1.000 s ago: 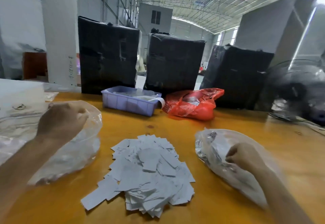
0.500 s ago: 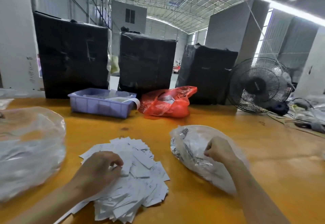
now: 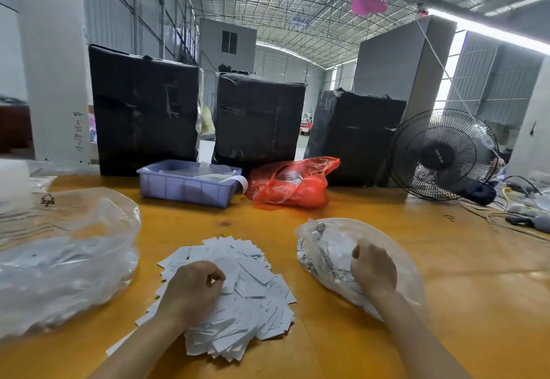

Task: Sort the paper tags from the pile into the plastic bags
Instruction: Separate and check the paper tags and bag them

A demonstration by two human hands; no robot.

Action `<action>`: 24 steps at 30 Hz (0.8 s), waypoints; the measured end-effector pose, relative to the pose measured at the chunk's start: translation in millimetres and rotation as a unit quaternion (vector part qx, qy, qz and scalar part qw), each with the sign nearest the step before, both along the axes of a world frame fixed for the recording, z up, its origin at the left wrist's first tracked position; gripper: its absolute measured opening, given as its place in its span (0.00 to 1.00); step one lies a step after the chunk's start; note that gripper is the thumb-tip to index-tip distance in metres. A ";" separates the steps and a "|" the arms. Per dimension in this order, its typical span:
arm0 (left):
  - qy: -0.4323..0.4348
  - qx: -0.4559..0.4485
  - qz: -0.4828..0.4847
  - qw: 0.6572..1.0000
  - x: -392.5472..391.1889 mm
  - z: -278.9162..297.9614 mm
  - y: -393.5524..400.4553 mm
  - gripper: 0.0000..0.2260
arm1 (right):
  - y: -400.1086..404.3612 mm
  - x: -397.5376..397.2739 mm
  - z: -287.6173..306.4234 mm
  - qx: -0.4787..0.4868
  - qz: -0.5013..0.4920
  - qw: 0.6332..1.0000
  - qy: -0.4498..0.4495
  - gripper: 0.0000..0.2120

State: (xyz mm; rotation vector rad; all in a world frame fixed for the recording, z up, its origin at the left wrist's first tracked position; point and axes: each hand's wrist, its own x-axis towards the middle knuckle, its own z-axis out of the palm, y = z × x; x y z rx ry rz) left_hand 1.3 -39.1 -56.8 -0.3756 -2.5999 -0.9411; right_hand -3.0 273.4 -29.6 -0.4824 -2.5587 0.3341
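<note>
A loose pile of white paper tags lies on the orange table in front of me. My left hand rests on the pile's left side, its fingers curled and pinching tags. A large clear plastic bag holding tags sits to the left, apart from that hand. A smaller clear plastic bag with tags inside lies to the right of the pile. My right hand is on this bag with fingers curled, gripping its plastic.
Behind the pile stand a purple plastic tray and a red plastic bag. Three black-wrapped boxes line the table's far edge. A black fan and loose cables occupy the far right.
My left hand left the large bag on the left and came down onto the tag pile, where it now pinches tags. My right hand has stayed on the right bag.
</note>
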 end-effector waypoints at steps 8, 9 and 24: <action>0.062 0.061 0.019 0.996 7.6 -5.1 2.1 0.06 | -7.7 10.3 -9.7 -0.096 0.034 0.987 0.122 0.04; 0.068 0.068 0.020 0.995 7.6 -5.0 1.5 0.06 | -6.6 9.3 -11.6 -0.107 0.036 0.986 0.126 0.07; 0.137 0.172 0.045 0.974 5.6 -0.7 12.0 0.05 | -24.1 19.0 10.1 -0.065 0.002 0.908 0.414 0.05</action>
